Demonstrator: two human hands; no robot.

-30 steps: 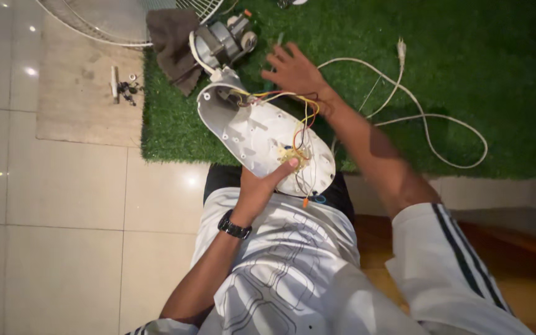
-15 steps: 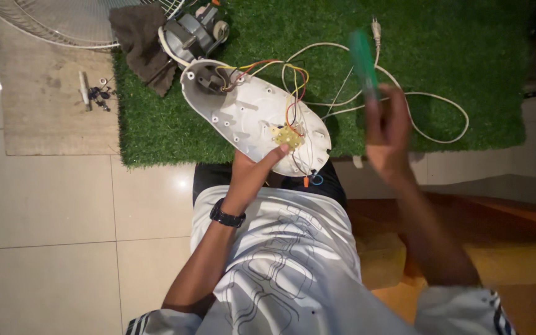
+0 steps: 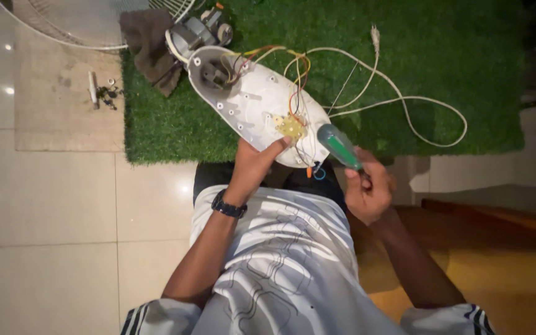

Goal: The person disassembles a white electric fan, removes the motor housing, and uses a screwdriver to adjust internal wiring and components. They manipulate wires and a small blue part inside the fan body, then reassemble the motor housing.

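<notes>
While the left hand [image 3: 252, 166] grips the near edge of a white oval fan housing [image 3: 255, 102] lying partly on green turf [image 3: 442, 74], the right hand [image 3: 370, 192] clasps a green-handled screwdriver [image 3: 339, 146] just right of the housing.

dim warm indoor light | glare spots on floor tiles [image 3: 7, 68] | right edge dark | slight softness

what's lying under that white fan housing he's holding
Under the white fan housing, green artificial turf shows beneath its far end and the person's dark-clothed lap beneath its near end. The housing covers whatever lies directly below.
</notes>
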